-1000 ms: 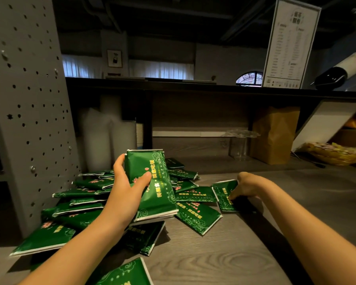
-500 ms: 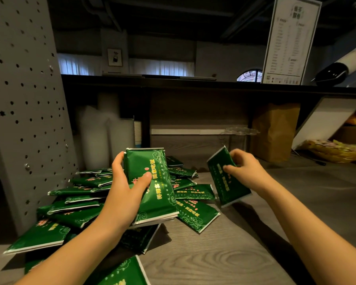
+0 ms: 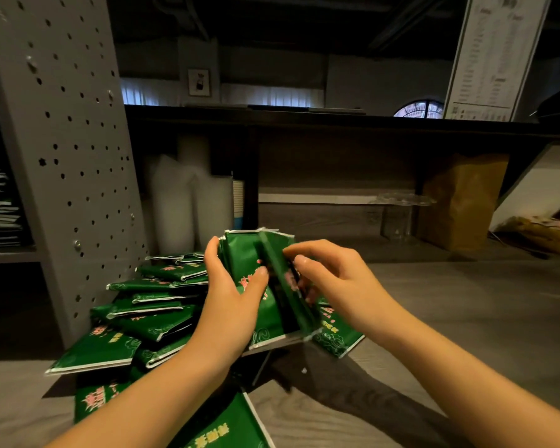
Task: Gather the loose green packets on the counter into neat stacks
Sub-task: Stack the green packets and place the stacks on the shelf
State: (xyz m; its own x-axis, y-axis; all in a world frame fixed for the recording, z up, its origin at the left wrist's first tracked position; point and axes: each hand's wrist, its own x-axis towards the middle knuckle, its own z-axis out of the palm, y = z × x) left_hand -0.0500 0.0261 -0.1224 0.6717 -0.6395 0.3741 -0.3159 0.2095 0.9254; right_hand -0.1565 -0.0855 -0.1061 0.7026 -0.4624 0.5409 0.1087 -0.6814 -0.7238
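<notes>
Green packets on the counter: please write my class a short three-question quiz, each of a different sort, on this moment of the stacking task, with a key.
1. True or false: the left hand holds a stack of packets upright.
2. What is the right hand doing? A) resting flat on the counter B) bringing a single packet edge-on to the stack C) lifting the brown paper bag
3. Fill in: the loose packets lie beside the grey ____ panel.

Key: 1 true; 2 B; 3 perforated.

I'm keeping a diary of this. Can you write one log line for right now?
left hand: holds stack | right hand: adding packet | loose packets: many on counter
</notes>
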